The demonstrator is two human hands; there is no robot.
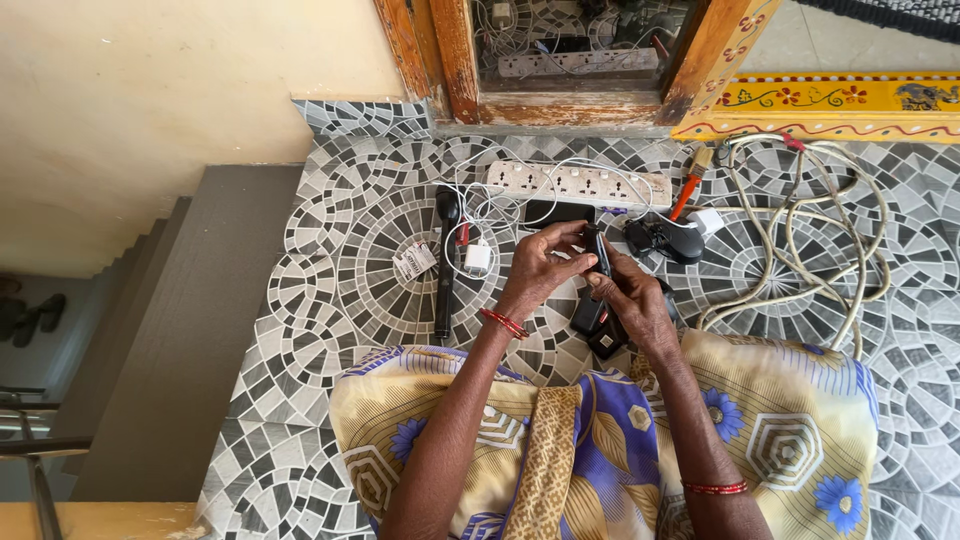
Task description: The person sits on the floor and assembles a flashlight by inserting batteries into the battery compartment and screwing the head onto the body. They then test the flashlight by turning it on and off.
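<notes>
Head view: both hands are working over the tiled floor [330,260]. Left hand [540,270] and right hand [632,300] are pinching together on a small black device [598,250], holding it just below the white power strip [580,183], with a black torch [445,260] lying off left.

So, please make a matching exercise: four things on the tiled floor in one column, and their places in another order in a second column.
Things:
1. white power strip
2. black torch
3. coiled pale cable
4. small black device

Places:
A. between the left hand and the right hand
B. far right of the floor
C. below the wooden frame, beyond the hands
D. left of the hands, lying lengthwise

Pairs: 1-C, 2-D, 3-B, 4-A
</notes>
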